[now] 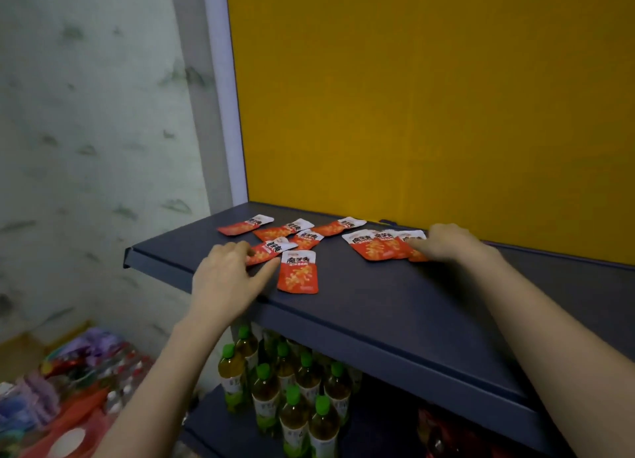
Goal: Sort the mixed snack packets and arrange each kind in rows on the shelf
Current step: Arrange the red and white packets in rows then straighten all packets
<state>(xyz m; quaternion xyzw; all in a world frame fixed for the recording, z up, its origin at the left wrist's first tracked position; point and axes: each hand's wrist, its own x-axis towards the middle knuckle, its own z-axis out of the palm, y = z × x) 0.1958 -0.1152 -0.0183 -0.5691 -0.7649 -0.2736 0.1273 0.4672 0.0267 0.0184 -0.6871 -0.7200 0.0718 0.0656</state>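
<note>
Several red-and-white snack packets lie flat on the dark blue shelf (395,306). A loose scatter sits at the left, with one packet (298,272) nearest the front. My left hand (225,279) rests beside it, fingertips on a tilted packet (269,250), thumb out toward the front packet. At the right, an overlapping group of packets (374,246) lies near the yellow back panel. My right hand (446,243) lies flat with its fingers on the rightmost packet (414,248) of that group.
A yellow back panel (429,96) rises behind the shelf. Green-capped tea bottles (292,389) stand on the lower shelf. A marbled wall (86,131) is at the left, with a heap of colourful goods (68,389) on the floor below it.
</note>
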